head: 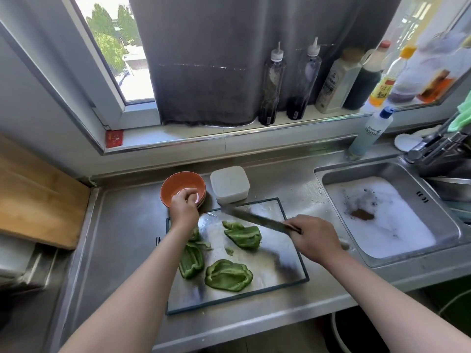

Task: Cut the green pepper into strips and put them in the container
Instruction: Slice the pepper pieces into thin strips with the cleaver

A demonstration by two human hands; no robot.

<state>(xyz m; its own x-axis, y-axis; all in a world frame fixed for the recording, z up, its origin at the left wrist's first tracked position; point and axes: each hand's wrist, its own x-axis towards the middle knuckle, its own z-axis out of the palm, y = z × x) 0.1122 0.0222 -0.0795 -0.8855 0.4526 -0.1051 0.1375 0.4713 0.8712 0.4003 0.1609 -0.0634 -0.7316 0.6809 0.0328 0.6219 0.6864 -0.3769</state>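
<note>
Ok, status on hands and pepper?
Right hand grips knife; left hand curled over orange bowl. Pepper pieces on board, no strips yet. Container beside bowl.

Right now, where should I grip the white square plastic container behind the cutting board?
Probably pinch the white square plastic container by its front and back walls from above, at its right half: it is low, the orange round bowl crowds its left, the long steel knife its front-left corner.
</note>
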